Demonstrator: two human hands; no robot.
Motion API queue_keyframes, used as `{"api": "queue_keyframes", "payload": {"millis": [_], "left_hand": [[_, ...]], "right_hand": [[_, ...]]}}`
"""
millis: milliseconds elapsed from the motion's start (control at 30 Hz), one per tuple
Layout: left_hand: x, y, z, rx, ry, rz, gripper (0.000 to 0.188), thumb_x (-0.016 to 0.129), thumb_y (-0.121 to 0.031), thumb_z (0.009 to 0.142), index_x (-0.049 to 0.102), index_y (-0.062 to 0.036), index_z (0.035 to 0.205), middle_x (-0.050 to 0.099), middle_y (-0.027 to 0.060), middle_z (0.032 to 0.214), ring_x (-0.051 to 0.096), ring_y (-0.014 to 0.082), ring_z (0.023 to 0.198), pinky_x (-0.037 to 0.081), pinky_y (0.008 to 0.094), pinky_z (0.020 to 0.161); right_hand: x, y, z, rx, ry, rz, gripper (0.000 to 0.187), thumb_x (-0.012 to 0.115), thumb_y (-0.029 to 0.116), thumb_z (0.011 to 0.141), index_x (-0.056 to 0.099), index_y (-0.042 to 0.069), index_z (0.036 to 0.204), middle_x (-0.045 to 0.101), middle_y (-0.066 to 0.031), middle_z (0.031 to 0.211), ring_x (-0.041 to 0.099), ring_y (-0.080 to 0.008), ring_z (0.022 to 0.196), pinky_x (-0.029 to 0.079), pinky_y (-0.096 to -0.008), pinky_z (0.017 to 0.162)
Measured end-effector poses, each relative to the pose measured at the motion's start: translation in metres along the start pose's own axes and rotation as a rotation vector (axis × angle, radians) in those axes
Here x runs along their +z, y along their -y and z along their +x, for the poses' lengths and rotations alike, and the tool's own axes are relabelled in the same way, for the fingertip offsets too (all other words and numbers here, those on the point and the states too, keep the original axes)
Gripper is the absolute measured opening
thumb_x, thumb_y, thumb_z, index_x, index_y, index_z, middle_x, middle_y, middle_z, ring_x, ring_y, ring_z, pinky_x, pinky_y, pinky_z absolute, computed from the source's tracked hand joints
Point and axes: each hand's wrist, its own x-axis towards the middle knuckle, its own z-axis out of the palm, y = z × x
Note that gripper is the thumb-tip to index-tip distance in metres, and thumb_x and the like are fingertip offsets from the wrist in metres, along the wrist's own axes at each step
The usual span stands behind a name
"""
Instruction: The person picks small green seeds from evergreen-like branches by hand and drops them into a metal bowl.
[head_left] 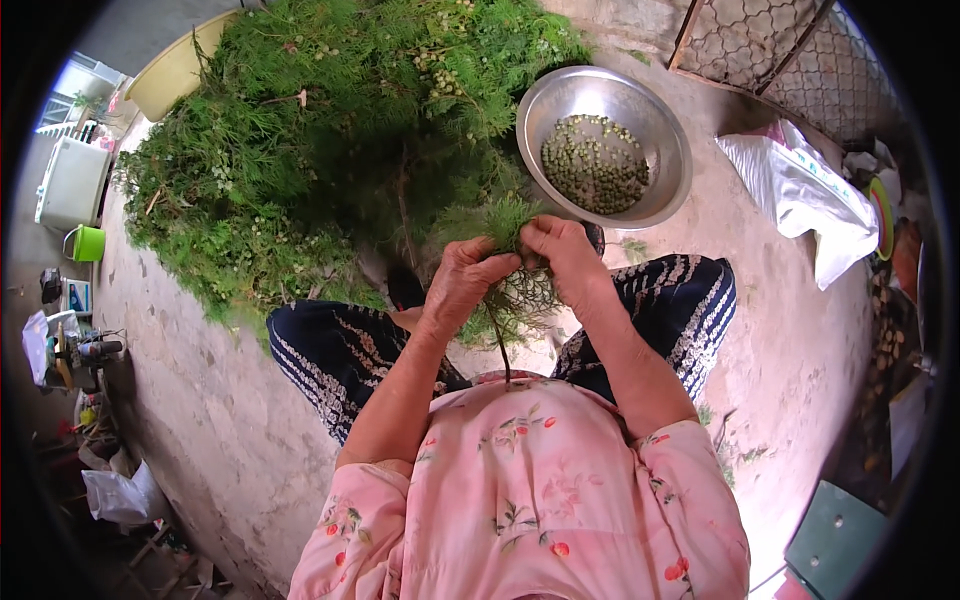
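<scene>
My left hand [462,277] is closed round a leafy evergreen sprig [506,214], holding it above my lap. Below my fingers, its thin brown stem [500,338] hangs down to the pink shirt. On the sprig's other side my right hand [566,262] pinches the greenery with thumb and fingertips; whether a small cone is between them is hidden. Just beyond the right hand stands a wide metal basin [677,172], its bottom scattered with small round green cones [594,165]. A large heap of cut evergreen branches [330,110] spreads ahead and to the left, bearing clusters of similar pale green cones.
Behind the heap is a yellow tub [178,72]. A white sack [805,195] lies at right, below a metal mesh gate [790,60]. Along the left are a small green bucket [85,243] and a pale box [72,182]. A dark green board [835,540] lies at lower right.
</scene>
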Motion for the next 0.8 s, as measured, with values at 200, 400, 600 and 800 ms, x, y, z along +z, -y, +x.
{"api": "queue_keyframes", "payload": {"millis": [200, 400, 600, 800], "left_hand": [[-0.026, -0.001, 0.000, 0.019, -0.226, -0.479, 0.003, 0.063, -0.004, 0.072, 0.062, -0.0056, 0.074, 0.058, -0.0010, 0.065, 0.051, 0.0072, 0.052, 0.039, 0.0200, 0.046], [-0.067, 0.002, 0.015, 0.192, -0.277, -0.726, 0.002, 0.057, -0.008, 0.076, 0.057, -0.0079, 0.074, 0.060, 0.0035, 0.073, 0.057, 0.0180, 0.065, 0.048, 0.0323, 0.058], [-0.065, -0.007, 0.023, 0.323, -0.418, -0.727, 0.003, 0.057, -0.008, 0.079, 0.059, -0.0066, 0.079, 0.060, 0.0049, 0.073, 0.056, 0.0192, 0.063, 0.047, 0.0343, 0.057], [-0.019, -0.026, 0.027, 0.325, -0.453, -0.457, 0.007, 0.065, -0.007, 0.074, 0.061, -0.0048, 0.079, 0.059, 0.0021, 0.070, 0.053, 0.0123, 0.059, 0.042, 0.0268, 0.051]], "right_hand": [[-0.026, 0.025, 0.016, -0.085, -0.089, 0.116, 0.044, 0.050, 0.011, 0.085, 0.035, -0.007, 0.122, 0.056, -0.0064, 0.075, 0.054, -0.0158, 0.069, 0.045, -0.0272, 0.069], [-0.067, 0.009, 0.021, -0.169, -0.368, 0.312, 0.038, 0.048, 0.014, 0.089, 0.039, -0.005, 0.120, 0.059, -0.0113, 0.088, 0.058, -0.0164, 0.077, 0.049, -0.0291, 0.074], [-0.030, 0.011, -0.015, -0.026, -0.122, -0.132, 0.030, 0.052, 0.022, 0.088, 0.053, 0.000, 0.108, 0.061, -0.0082, 0.077, 0.059, -0.0166, 0.068, 0.050, -0.0285, 0.064], [0.023, -0.013, -0.034, -0.328, 0.103, -1.178, 0.029, 0.062, 0.024, 0.078, 0.059, 0.001, 0.096, 0.060, -0.0186, 0.071, 0.060, -0.0305, 0.064, 0.045, -0.0371, 0.059]]}}
